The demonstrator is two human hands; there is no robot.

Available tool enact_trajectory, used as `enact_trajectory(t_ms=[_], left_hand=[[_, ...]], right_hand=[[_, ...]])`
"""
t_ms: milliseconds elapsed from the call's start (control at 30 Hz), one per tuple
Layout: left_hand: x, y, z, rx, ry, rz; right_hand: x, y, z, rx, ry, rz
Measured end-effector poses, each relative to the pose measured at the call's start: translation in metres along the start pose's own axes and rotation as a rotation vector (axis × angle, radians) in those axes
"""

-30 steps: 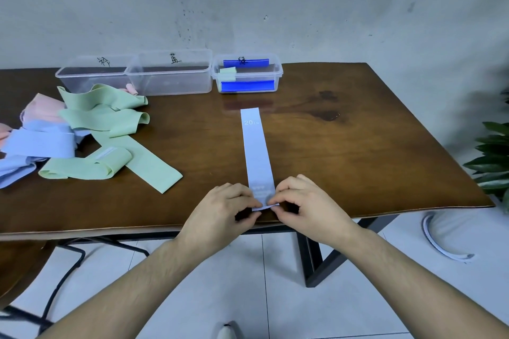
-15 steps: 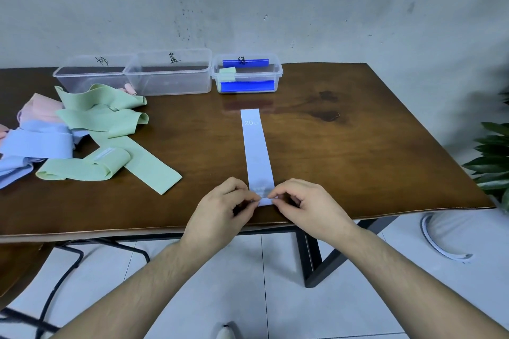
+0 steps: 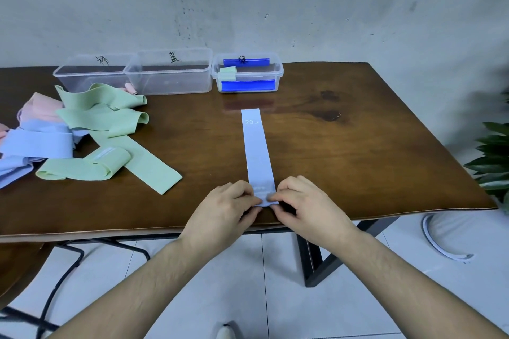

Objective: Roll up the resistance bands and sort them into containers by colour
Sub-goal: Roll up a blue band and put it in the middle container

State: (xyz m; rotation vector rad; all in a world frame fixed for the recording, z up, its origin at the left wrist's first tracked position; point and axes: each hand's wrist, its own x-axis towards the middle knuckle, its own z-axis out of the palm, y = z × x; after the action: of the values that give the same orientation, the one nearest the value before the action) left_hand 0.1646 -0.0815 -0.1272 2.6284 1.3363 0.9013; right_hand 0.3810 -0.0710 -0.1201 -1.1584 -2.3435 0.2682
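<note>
The blue band (image 3: 257, 153) lies flat on the counter (image 3: 358, 151), its long axis running straight away from the person toward the boxes. Its near end sits between both hands, equally close to each. The left hand (image 3: 224, 210) and right hand (image 3: 305, 206) are close together, both pinching that near end, where a first small fold seems started; rolling would go forward, away from the body. White print at the far end reads "20", then small letters too fine to read. The three boxes (image 3: 168, 74) bear handwritten characters I cannot read.
</note>
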Motion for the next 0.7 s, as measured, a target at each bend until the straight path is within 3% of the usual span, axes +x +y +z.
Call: enact_trajectory(t_ms=[167,500,700], left_hand=[[-0.0043,0.0004,0.0012,0.021,0.024,0.04],[-0.0024,0.0056,0.0003,-0.084,-0.004,-0.104],[0.0022,0.0027,-0.0025,-0.15,-0.025,-0.145]], right_hand=[[-0.0009,0.0001,0.0008,-0.003,0.027,-0.016],[0.0009,-0.0009,0.0022,-0.013,0.02,-0.025],[0.0027,0.002,-0.0004,0.159,-0.02,0.09]])
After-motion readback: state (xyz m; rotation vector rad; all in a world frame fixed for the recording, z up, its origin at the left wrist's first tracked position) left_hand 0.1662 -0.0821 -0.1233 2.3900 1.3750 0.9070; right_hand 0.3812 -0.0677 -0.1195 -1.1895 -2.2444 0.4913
